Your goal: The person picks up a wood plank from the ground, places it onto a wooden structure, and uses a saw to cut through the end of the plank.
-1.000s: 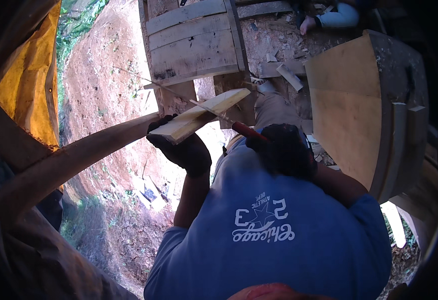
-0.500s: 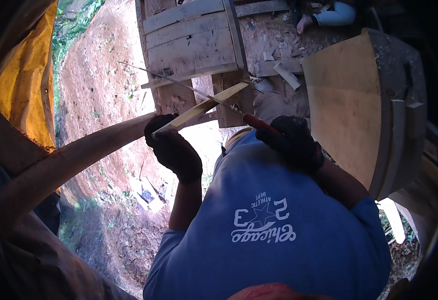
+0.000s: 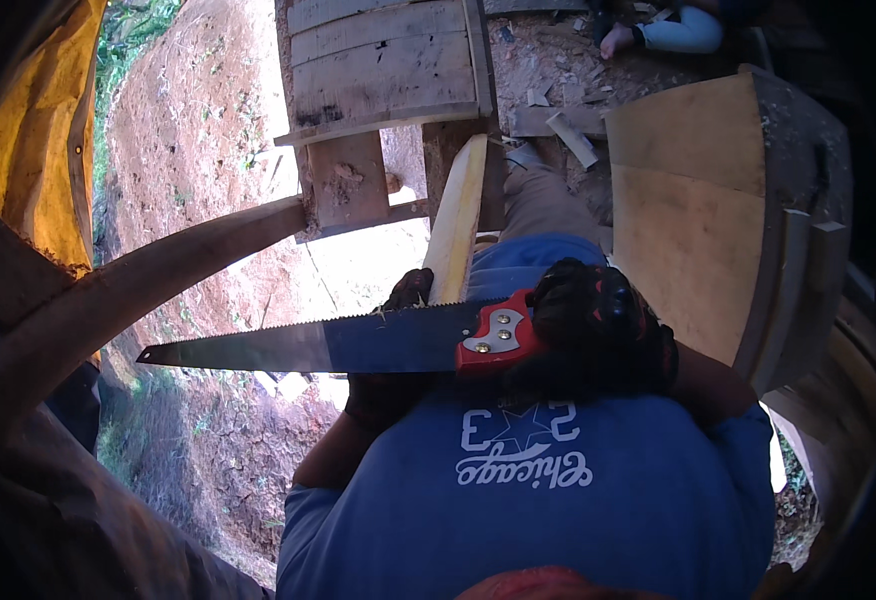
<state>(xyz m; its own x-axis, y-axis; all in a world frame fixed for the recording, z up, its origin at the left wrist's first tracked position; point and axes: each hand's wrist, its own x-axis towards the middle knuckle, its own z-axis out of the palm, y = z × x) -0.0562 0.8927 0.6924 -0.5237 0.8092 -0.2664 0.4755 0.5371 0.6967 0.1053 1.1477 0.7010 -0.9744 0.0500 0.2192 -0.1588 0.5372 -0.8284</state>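
My right hand (image 3: 598, 330), in a black glove, is closed round the red handle of a handsaw (image 3: 298, 345). The blade lies across my front with its flat side showing, tip to the left and teeth facing away from me. Behind the blade, my left hand (image 3: 410, 288), also black-gloved, grips the near end of a pale wooden strip (image 3: 458, 215). Most of that hand is hidden by the saw, with the fingertips showing above the teeth. The strip points away from me, its far end close to the planks.
A slatted wooden structure (image 3: 383, 75) stands ahead. A large wooden panel (image 3: 688, 210) is on the right, and a curved timber (image 3: 198, 245) reaches in from the left. Wood offcuts (image 3: 572, 140) litter the ground. Another person's foot (image 3: 618, 40) shows at the far right.
The saw has come nearer and swung from slanting across the strip to lying level, flat side showing. The strip has turned to point straighter away, and my left hand has moved nearer and right.
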